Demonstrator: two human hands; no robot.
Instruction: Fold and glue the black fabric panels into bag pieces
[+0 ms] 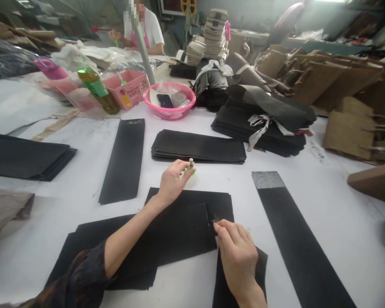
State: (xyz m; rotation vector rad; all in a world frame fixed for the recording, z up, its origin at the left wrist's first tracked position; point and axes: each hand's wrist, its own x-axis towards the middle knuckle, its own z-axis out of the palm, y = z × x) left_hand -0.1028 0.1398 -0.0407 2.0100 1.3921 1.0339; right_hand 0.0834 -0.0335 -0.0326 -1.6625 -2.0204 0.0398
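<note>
My left hand [173,182] is closed in a pinch on a small green tool with a pale knob on top [191,163]. It hovers just in front of a stack of black rectangular pieces [199,145]; the tool's lower part is mostly hidden. My right hand [239,252] is closed, thumb and finger pinching the end of a black strip [223,278] that runs toward me beneath the hand. Under my left forearm, overlapping black sheets [179,233] lie fanned out, their right ends close to my right fingertips.
Black strips lie left [125,162] and right [301,239], with another black stack [25,156] far left. Behind stand a pink basin [170,113] holding a phone, a pink box [128,90] and a green-labelled bottle [98,90]. Brown bags [333,81] crowd the right; a person sits across.
</note>
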